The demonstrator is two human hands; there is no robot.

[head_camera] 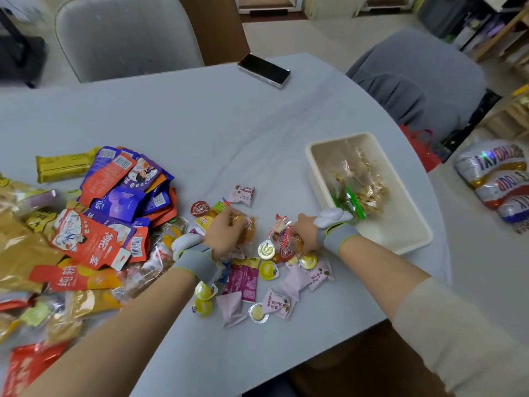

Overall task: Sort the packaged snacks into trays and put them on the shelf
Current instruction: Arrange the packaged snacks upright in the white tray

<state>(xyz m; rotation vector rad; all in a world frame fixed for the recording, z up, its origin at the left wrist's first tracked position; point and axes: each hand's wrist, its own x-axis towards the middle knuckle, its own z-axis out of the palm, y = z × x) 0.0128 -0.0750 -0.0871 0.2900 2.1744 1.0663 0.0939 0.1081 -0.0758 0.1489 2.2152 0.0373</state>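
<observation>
Two bare forearms reach from the near edge over a pale table (217, 116), each wrist wrapped in a grey band. Left hand (224, 234): fingers curled down onto a clear-wrapped orange pastry (248, 229), gripping it among the loose snacks. Right hand (303, 234): fingers curled around a red-and-white wrapped candy (286, 243) and holding it just beside the near left corner of a cream tray (400, 242).

Small snacks lie scattered around and between the two hands: round yellow jelly cups (268, 270), pale pink pillow packets (277, 306), a magenta packet (244, 277), and a single pink packet (244, 194) lying a little farther off. A large heap of red and purple pouches (120, 202) covers the left side of the table, with a gold bar wrapper (64, 166) at its far edge and orange and yellow bags spilling toward the near left corner.

The tray sits on the right side of the table and holds a clear bag of nuts (365, 181) with a green strip at its near end.

A dark phone (263, 70) lies on the far edge of the table. Two grey chairs stand beyond it, one (126, 35) at the far left and one (415, 81) at the far right. A shiny printed foil bag (495, 179) lies on the floor to the right.
</observation>
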